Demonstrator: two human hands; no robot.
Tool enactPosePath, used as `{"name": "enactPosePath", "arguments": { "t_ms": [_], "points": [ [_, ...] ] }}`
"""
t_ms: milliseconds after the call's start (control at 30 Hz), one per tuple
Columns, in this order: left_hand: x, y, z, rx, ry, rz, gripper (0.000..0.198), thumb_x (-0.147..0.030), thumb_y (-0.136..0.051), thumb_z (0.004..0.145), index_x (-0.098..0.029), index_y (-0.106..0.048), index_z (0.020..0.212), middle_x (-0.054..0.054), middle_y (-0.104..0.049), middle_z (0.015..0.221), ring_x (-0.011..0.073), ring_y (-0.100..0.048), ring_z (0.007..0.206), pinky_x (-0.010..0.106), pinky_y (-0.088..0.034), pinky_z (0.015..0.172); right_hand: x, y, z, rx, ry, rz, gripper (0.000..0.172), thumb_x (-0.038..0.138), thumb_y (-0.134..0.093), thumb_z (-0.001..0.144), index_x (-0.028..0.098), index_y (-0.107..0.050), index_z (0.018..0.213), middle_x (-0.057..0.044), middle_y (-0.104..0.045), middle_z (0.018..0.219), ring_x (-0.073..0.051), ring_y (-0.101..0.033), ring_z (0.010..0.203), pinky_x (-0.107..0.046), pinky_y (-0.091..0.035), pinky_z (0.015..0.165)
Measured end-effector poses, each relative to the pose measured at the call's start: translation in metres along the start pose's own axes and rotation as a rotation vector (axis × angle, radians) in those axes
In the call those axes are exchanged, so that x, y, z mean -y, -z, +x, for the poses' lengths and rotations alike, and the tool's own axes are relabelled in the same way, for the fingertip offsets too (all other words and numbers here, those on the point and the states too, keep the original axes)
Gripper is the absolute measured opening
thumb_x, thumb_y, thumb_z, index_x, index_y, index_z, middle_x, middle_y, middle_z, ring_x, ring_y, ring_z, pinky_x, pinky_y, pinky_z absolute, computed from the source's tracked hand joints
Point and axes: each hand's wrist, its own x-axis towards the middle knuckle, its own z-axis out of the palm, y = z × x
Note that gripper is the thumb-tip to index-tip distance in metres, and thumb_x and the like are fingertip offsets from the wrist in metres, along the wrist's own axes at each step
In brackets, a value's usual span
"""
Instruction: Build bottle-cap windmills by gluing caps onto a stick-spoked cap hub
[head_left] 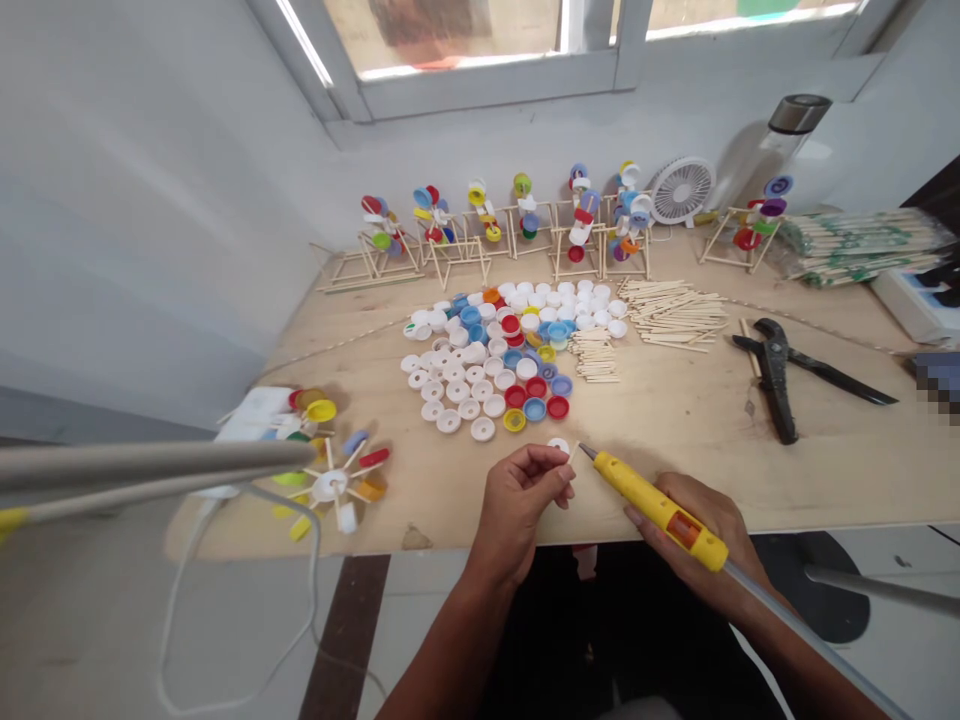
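Note:
My left hand (525, 497) is pinched on a short wooden stick (574, 453) near the table's front edge, beside a single white bottle cap (558, 445). My right hand (709, 540) grips a yellow pen-shaped glue tool (660, 508) with an orange button; its metal tip points at the end of the stick. Beyond the hands lies a big spread of white, blue, red and yellow bottle caps (502, 360).
A finished cap wheel (334, 482) lies at the left by a white power strip (255, 415). Piles of sticks (675, 315), black cutters (776, 375), several stick-and-cap models (525, 225) along the wall, a small fan (681, 190), a bottle (787, 140) and packed sticks (862, 245) stand further back.

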Motion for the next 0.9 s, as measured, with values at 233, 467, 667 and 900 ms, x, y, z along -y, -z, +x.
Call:
{"name": "enactPosePath", "arguments": {
  "t_ms": [233,467,667,900],
  "points": [
    [-0.0030,-0.0020,-0.0007,0.001,0.001,0.009,0.015,-0.016,-0.073,0.064,-0.012,-0.064,0.076,-0.002,-0.060,0.056,0.0072,-0.052,0.050,0.019,-0.042,0.051,-0.0018,0.0008,-0.0022,0.018,0.037,-0.029,0.025,0.033,-0.053,0.086,0.020,-0.047,0.065,0.003,-0.047,0.057,-0.009,-0.046,0.050,-0.022,-0.032,0.049],
    [-0.0027,-0.0023,-0.0010,0.001,0.009,0.010,0.015,-0.016,-0.072,0.064,-0.012,-0.064,0.076,-0.002,-0.060,0.055,0.0075,-0.052,0.050,0.019,-0.041,0.050,-0.0005,0.0020,0.0000,0.020,0.064,-0.041,0.025,0.032,-0.053,0.085,0.020,-0.048,0.065,0.003,-0.049,0.056,-0.010,-0.047,0.050,-0.022,-0.032,0.048],
    [-0.0036,-0.0029,-0.0024,-0.013,0.015,0.007,0.015,-0.016,-0.073,0.063,-0.012,-0.064,0.075,-0.002,-0.060,0.057,0.0074,-0.052,0.049,0.020,-0.041,0.050,-0.0003,0.0013,0.0000,-0.031,0.016,-0.053,0.027,0.033,-0.054,0.085,0.020,-0.045,0.063,0.003,-0.047,0.056,-0.010,-0.046,0.050,-0.022,-0.032,0.048],
    [-0.0047,-0.0020,-0.0030,-0.013,0.030,0.002,0.016,-0.018,-0.073,0.062,-0.012,-0.064,0.075,-0.001,-0.060,0.057,0.0081,-0.052,0.050,0.021,-0.041,0.050,-0.0022,0.0011,-0.0016,0.014,-0.006,-0.052,0.024,0.035,-0.055,0.085,0.020,-0.049,0.067,0.002,-0.049,0.058,-0.011,-0.048,0.052,-0.024,-0.034,0.050]
  ]
}}
